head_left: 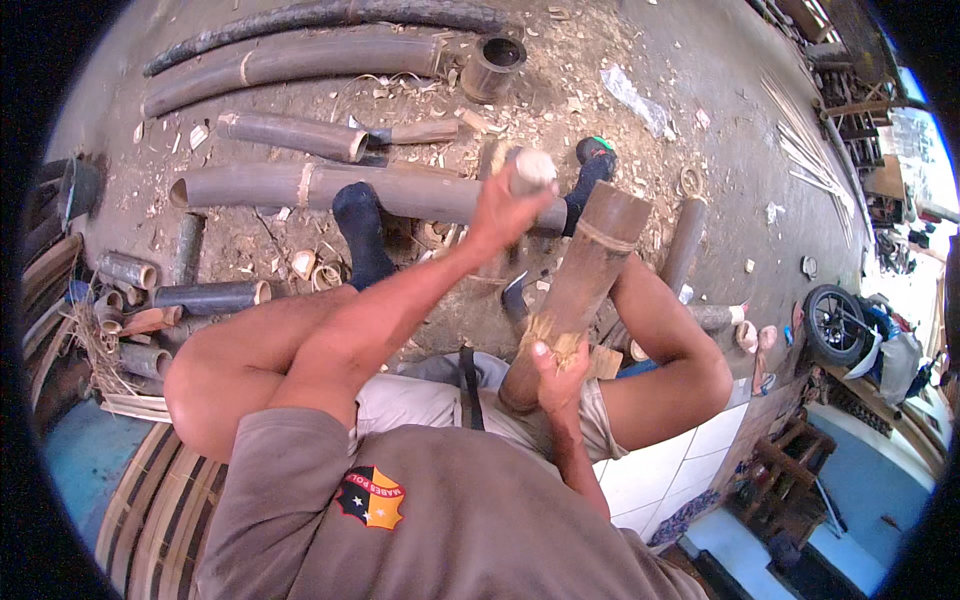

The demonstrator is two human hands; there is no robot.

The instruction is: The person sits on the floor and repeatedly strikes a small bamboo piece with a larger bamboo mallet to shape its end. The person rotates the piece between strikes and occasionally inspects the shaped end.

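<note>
My left hand point(505, 215) is raised over the work, its fingers wrapped round a thick round wooden piece with a pale cut end point(531, 170); motion blurs it slightly. Across my lap slants a wide bamboo section point(578, 275), its upper end pointing away to the right. A ring-like node circles it near that end, and a patch of its side is splintered and pale. Close by this patch, my right hand point(562, 372) is closed on the bamboo, thumb on top. A dark curved blade-like thing point(515, 297) shows beside the bamboo, partly hidden.
Long bamboo poles point(300, 62) lie at the far left, and a bamboo pole point(400, 195) crosses beyond my feet. An upright bamboo cup point(492, 68) stands among wood chips. Short bamboo pieces point(215, 297) lie at left; a motorcycle wheel point(838, 322) is at right.
</note>
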